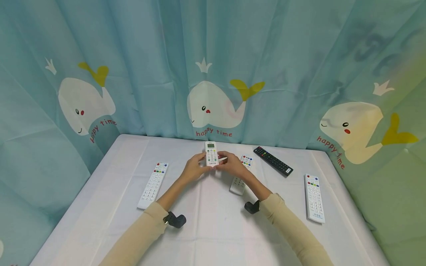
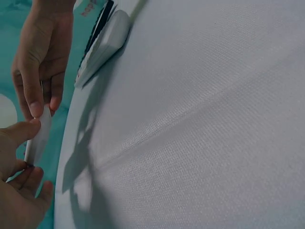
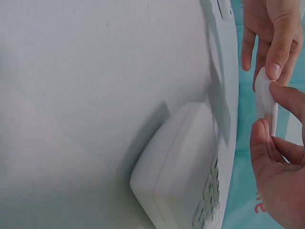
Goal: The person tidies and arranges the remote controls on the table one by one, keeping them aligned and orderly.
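A small white remote control point(image 1: 211, 154) with a grey screen at its top is held between both hands near the table's far edge. My left hand point(image 1: 194, 168) grips its left side, thumb at the lower end. From the right, my right hand point(image 1: 232, 164) pinches it between thumb and fingers. Both wrist views show the remote edge-on, raised off the cloth, with its shadow falling below. Partly under the right hand and forearm lies a white remote with coloured buttons point(image 1: 238, 184), its middle hidden.
A long white remote point(image 1: 153, 186) lies left of the left forearm. To the right are a black remote point(image 1: 273, 161), set diagonally, and another white remote point(image 1: 314, 198). The white tablecloth point(image 1: 213, 236) meets a blue whale-print curtain point(image 1: 149, 92) at the back.
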`<state>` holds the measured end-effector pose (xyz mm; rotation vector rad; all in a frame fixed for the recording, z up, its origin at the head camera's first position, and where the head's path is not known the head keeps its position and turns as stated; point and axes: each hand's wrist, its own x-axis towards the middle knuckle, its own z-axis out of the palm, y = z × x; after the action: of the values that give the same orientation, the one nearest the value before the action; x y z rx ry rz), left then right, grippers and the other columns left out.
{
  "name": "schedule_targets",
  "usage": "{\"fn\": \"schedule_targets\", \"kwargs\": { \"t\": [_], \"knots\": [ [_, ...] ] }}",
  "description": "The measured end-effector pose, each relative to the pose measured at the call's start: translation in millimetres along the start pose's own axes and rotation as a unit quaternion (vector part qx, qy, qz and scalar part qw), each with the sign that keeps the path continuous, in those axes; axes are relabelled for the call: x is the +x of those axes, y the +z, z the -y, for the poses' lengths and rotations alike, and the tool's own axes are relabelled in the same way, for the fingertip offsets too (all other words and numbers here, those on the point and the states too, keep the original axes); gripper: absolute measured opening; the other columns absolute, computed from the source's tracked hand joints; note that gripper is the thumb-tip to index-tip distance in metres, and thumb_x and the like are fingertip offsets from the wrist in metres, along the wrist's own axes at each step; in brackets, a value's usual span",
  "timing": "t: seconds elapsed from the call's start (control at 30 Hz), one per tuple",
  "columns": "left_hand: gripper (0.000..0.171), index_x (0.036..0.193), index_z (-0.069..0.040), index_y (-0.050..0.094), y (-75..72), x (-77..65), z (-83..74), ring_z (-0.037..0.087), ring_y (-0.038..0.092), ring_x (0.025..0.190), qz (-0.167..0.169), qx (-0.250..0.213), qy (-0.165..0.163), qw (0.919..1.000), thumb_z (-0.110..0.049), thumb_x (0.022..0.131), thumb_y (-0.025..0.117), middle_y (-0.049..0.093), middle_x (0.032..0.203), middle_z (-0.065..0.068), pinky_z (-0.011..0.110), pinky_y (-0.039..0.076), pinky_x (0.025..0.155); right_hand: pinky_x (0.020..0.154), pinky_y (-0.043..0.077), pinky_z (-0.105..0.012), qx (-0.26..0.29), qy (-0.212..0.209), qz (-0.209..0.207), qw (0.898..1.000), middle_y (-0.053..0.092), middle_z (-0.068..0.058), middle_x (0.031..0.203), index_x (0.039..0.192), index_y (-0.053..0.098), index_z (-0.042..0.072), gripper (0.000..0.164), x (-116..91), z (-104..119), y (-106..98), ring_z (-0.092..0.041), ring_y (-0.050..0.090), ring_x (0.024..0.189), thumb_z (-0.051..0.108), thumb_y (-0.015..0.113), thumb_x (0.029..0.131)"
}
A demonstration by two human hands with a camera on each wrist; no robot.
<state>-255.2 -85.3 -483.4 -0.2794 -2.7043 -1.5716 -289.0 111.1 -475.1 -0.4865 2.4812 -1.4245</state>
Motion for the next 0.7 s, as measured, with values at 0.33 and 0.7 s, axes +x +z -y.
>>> {"fn": "schedule_targets", "kwargs": {
  "t": [0.33, 0.7],
  "knots": [
    [0.068, 0.143, 0.01, 0.046, -2.5, -10.9, 1.2, 0.037, 0.05, 0.129, -0.005, -0.013, 0.013, 0.9998, -0.007, 0.085, 0.079, 0.048, 0.144, 0.025, 0.045, 0.044, 0.105, 0.071, 0.051, -0.025, 0.008, 0.0, -0.016, 1.0, 0.061, -0.014, 0.121, 0.141, 0.051, -0.003, 0.065, -8.7, 2.3, 9.0, -0.02, 0.063, 0.095, 0.004, 0.08, 0.083],
    [0.067, 0.142, 0.011, 0.046, -5.5, -22.0, -2.5, 0.037, 0.051, 0.128, -0.011, -0.016, 0.013, 0.9997, -0.003, 0.085, 0.078, 0.049, 0.143, 0.025, 0.045, 0.044, 0.105, 0.071, 0.052, -0.026, 0.01, 0.005, -0.025, 1.0, 0.061, -0.012, 0.12, 0.141, 0.051, -0.002, 0.068, -15.1, 6.7, 17.2, -0.021, 0.064, 0.096, 0.005, 0.082, 0.081]
  ]
}}
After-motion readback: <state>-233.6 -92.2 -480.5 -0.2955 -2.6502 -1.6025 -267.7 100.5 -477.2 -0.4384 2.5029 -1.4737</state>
